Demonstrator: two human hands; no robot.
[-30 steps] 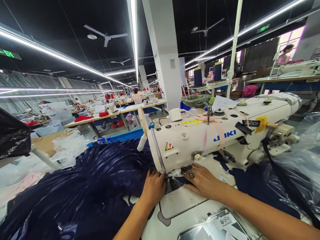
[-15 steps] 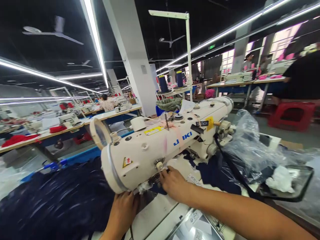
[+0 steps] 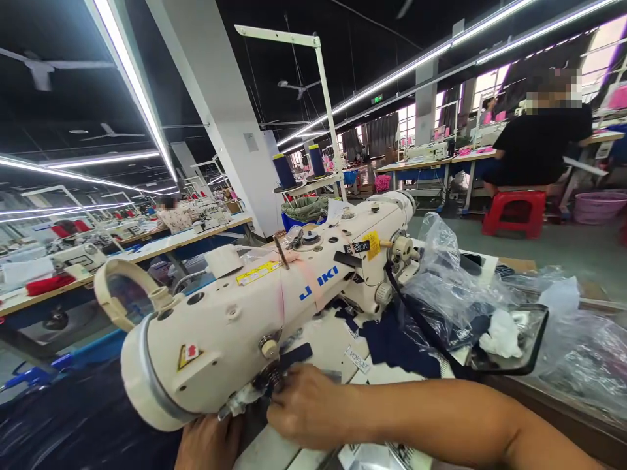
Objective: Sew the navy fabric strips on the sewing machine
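Observation:
A cream sewing machine stretches across the middle, its rounded head end towards me. My right hand is under the machine arm, beside the dark metal parts near the needle area, with fingers curled; whatever they hold is hidden. A small round knob sits just above that hand. Below the head end, my left hand reaches under the machine, its fingertips out of sight. Dark navy fabric lies to the left of it. Another navy piece lies on the machine bed, near a short dark strip.
At right are clear plastic bags and a black-rimmed tray with crumpled white tissue. A thread stand with navy cones rises behind. Further off, a person in black sits on a red stool.
The view has turned right and come nearer the machine. My right hand has dropped from beside the knob to below it, fingers curled in. My left hand stays under the head end.

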